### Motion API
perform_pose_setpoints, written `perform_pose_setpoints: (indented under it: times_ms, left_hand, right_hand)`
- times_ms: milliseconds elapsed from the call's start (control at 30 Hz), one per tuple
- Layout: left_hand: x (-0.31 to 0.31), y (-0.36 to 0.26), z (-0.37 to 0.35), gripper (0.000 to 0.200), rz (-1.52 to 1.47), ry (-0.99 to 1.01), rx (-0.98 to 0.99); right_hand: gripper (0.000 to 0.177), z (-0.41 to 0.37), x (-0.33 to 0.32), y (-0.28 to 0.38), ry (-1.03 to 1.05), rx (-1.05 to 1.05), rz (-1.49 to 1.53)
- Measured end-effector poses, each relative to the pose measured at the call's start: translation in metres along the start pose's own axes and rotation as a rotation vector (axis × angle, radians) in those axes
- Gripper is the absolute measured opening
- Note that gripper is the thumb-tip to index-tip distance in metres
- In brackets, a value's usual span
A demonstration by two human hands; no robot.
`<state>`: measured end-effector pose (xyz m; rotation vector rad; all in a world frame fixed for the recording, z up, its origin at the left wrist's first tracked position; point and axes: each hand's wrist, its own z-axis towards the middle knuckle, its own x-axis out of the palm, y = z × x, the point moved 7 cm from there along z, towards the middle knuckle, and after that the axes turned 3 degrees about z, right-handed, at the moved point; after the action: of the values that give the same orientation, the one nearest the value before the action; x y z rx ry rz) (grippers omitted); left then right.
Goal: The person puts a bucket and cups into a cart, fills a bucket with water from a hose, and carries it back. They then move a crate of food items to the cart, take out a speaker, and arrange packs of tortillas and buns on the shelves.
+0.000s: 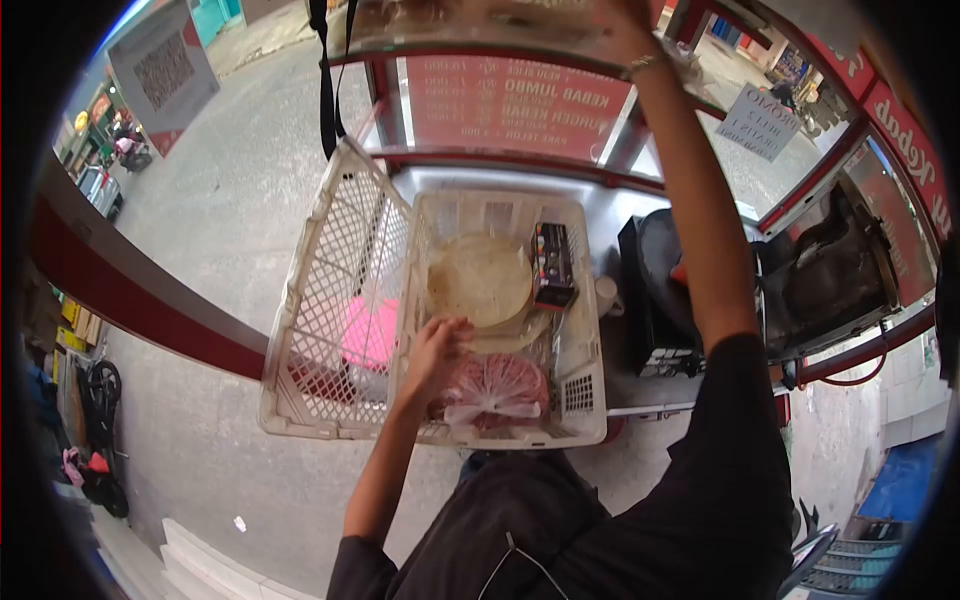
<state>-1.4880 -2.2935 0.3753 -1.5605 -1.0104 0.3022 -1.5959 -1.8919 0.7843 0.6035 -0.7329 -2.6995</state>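
Note:
My left hand (pixel 438 352) is over a white plastic crate (pixel 597 380), its fingers loosely apart and slightly blurred, with nothing seen in them. Just below it lies a knotted clear plastic bag of reddish food (pixel 495 388). Beyond the fingers sits a stack of round flatbreads (pixel 480 280), with a dark printed box (pixel 552 264) at its right. My right hand (pixel 628 22) reaches up to the shelf (pixel 450 28) at the top of the view. Motion blur and the frame edge hide its fingers and anything in them.
A latticed white crate panel (pixel 335 290) leans out left, a pink item (pixel 370 332) showing through it. Right of the crate stand a white cup (pixel 607 296), a dark round pan (pixel 668 265) and a black cooker (pixel 835 265). Red stall posts (pixel 160 290) frame the space; a black strap (pixel 330 100) hangs down.

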Motion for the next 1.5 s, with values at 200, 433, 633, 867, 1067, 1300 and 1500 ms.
perform_pose_setpoints:
  times_ms: [200, 433, 633, 867, 1067, 1300, 1500]
  left_hand:
    - [-0.027, 0.032, 0.047, 0.046, -0.177, -0.291, -0.226]
    - [-0.035, 0.059, 0.104, 0.06, -0.254, -0.269, -0.32]
    - [-0.046, 0.078, 0.112, 0.061, -0.351, -0.131, -0.179]
    - [-0.044, 0.041, 0.058, 0.062, -0.165, -0.467, -0.208]
    - [-0.001, 0.006, -0.023, 0.052, -0.179, -0.364, 0.126]
    - [0.058, 0.021, -0.006, 0.051, -0.301, 0.062, -0.018]
    - [0.126, 0.006, 0.003, 0.068, -0.454, 0.259, 0.0]
  right_hand:
    - [0.026, -0.234, -0.014, 0.091, 0.257, 0.188, 0.543]
    - [0.031, -0.536, 0.066, -0.044, 0.269, 1.708, 0.799]
    - [0.071, -0.411, 0.025, 0.032, 0.419, -0.247, -0.729]
    - [0.079, -0.393, 0.095, -0.093, 0.763, 0.607, -1.164]
    - [0.071, -0.378, 0.091, -0.118, 0.676, 0.7, -1.271]
    - [0.063, -0.345, 0.042, -0.035, 0.933, 0.453, -0.819]
    - [0.077, -0.377, -0.048, 0.086, 0.728, 0.223, -0.161]
